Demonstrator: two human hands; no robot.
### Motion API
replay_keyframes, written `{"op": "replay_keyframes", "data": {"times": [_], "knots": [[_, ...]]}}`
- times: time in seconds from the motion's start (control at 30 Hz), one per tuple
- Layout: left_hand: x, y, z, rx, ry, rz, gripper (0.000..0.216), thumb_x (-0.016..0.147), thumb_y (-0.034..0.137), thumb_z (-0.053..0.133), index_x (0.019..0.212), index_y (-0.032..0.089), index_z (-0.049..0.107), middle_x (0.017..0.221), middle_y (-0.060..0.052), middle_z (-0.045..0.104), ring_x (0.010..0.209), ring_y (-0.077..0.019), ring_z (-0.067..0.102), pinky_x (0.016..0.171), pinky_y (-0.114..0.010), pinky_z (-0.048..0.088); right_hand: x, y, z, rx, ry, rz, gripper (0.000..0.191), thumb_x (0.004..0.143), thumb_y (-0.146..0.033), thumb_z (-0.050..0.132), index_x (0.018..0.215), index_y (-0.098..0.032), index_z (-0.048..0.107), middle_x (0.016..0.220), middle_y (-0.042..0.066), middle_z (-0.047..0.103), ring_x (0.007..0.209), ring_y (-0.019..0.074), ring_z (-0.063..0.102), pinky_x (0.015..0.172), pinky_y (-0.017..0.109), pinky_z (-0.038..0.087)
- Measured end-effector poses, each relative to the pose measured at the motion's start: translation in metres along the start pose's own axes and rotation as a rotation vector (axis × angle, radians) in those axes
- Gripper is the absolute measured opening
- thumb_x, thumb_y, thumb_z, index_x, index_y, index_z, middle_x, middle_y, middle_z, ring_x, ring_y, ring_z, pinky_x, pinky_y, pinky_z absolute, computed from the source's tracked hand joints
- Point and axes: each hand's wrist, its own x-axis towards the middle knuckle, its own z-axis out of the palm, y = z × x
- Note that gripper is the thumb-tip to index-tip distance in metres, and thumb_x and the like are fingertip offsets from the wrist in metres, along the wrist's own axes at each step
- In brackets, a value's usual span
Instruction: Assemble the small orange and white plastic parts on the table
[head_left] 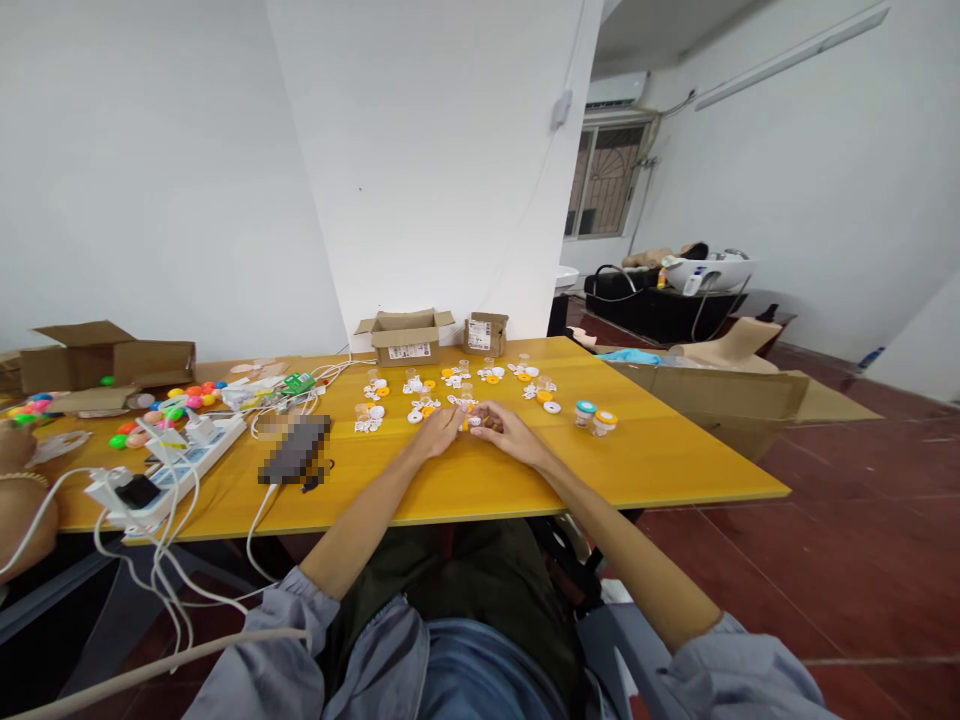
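At the middle of the wooden table (480, 487), my left hand (442, 430) and my right hand (506, 430) are close together. The right fingers curl around a small white piece (474, 421), partly hidden by them. My left fingers are pressed together beside it; what they hold, if anything, is hidden. Around my hands lie clusters of small parts: clear plastic cups, white discs (552, 407), orange rings (492, 379) and white cut-out pieces (367, 425). To the right stand a jar with a teal lid (585, 414) and a jar with an orange lid (603, 425).
Two cardboard boxes, one open (406, 340) and one smaller (486, 334), stand at the back. A dark blurred device (296, 450), a cabled power strip (187, 470) and colourful balls (174, 412) occupy the left. Another person's arm (26, 510) rests at the far left. A large carton (697, 405) adjoins the right edge.
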Motion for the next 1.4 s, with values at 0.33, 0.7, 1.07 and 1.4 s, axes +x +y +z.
{"op": "replay_keyframes", "data": {"times": [0.33, 0.7, 1.07, 1.4], "knots": [[0.0, 0.0028, -0.0007, 0.019, -0.02, -0.008, 0.056, 0.097, 0.057, 0.03, 0.055, 0.022, 0.043, 0.047, 0.002, 0.044, 0.061, -0.0175, 0.05, 0.064, -0.029, 0.037, -0.0001, 0.0008, -0.0003, -0.006, -0.046, 0.008, 0.039, 0.082, -0.056, 0.065, 0.1, -0.021, 0.065, 0.093, 0.004, 0.069, 0.08, 0.0188, 0.064, 0.076, 0.034, 0.053], [-0.0013, 0.0091, -0.0022, -0.017, -0.028, -0.047, 0.058, 0.098, 0.056, 0.028, 0.051, 0.023, 0.039, 0.043, 0.002, 0.042, 0.055, -0.0161, 0.049, 0.062, -0.029, 0.038, -0.0011, -0.0033, -0.0009, -0.009, -0.109, 0.061, 0.045, 0.087, -0.062, 0.056, 0.09, -0.019, 0.067, 0.079, 0.004, 0.069, 0.069, 0.0168, 0.061, 0.068, 0.031, 0.052], [-0.0003, 0.005, -0.002, -0.062, -0.028, -0.065, 0.062, 0.093, 0.067, 0.029, 0.051, 0.023, 0.039, 0.042, 0.002, 0.04, 0.053, -0.0165, 0.046, 0.06, -0.031, 0.036, -0.0008, -0.003, -0.0003, -0.049, 0.006, 0.019, 0.04, 0.075, -0.049, 0.073, 0.104, -0.023, 0.065, 0.1, 0.003, 0.068, 0.072, 0.015, 0.058, 0.07, 0.031, 0.052], [-0.0014, 0.0079, -0.0029, -0.059, -0.022, -0.071, 0.059, 0.096, 0.059, 0.029, 0.051, 0.023, 0.037, 0.044, 0.003, 0.039, 0.052, -0.0151, 0.044, 0.061, -0.03, 0.036, -0.0012, -0.0036, 0.0009, -0.025, -0.044, 0.037, 0.04, 0.081, -0.056, 0.065, 0.099, -0.02, 0.067, 0.087, 0.003, 0.069, 0.067, 0.0149, 0.058, 0.064, 0.029, 0.05]]}}
